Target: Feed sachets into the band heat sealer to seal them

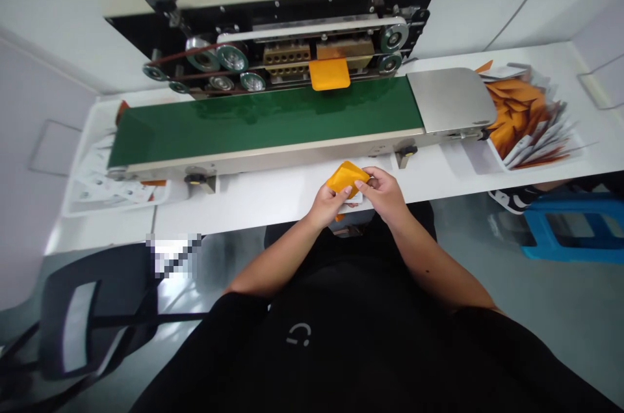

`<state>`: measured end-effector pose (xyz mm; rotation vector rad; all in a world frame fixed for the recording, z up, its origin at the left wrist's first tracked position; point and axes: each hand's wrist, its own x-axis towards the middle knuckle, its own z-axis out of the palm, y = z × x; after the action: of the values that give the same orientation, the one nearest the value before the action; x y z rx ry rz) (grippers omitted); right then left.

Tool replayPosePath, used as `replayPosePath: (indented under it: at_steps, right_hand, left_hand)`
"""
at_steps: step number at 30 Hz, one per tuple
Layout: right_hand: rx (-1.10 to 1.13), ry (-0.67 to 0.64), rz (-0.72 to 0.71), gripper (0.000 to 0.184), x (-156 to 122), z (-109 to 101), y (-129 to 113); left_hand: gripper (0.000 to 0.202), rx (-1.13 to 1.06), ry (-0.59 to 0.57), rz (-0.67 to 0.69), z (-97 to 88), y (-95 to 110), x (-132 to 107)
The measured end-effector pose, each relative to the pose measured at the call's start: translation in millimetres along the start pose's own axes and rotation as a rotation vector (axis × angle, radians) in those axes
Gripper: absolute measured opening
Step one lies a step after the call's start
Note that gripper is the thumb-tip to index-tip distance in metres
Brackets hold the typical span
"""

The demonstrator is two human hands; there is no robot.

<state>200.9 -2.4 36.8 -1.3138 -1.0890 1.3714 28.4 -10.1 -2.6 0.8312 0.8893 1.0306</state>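
Between my two hands is an orange packet (347, 177), held just in front of the table's front edge. My left hand (329, 203) pinches its lower left side with the thumb on top. My right hand (383, 192) grips its right side, thumb and fingers closed on it. Something white and orange shows under the packet, partly hidden by my hands. Beyond them, a second orange packet (330, 74) sticks out from the band sealer (273, 3), above its green conveyor belt (263, 117).
A white bin (550, 162) at the right holds many orange and white packets. Another white bin (92, 208) with white packets stands under the belt's left end. A black chair (97, 309) is at the left, a blue stool (575, 224) at the right, beside someone's shoe (511, 200).
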Motion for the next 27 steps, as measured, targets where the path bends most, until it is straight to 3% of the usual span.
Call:
replayPosePath:
  at_steps: [6,16,22,27]
  right_hand:
    - [0.044,0.148,-0.093,0.032,-7.4,5.3,3.3]
    - [0.091,0.291,-0.124,0.028,-8.4,4.8,-4.0]
    - [0.1,0.19,-0.099,0.027,-13.1,0.5,-9.2]
    - [-0.075,0.166,-0.214,0.025,-20.2,4.4,-1.6]
  left_hand:
    - [0.065,0.066,0.014,0.028,5.8,6.1,-1.8]
    - [0.063,0.214,0.011,0.067,2.9,8.1,-1.1]
    - [0.055,0.28,0.054,0.116,3.4,12.6,-2.0]
    - [0.054,0.204,0.071,0.129,3.0,7.3,-1.6]
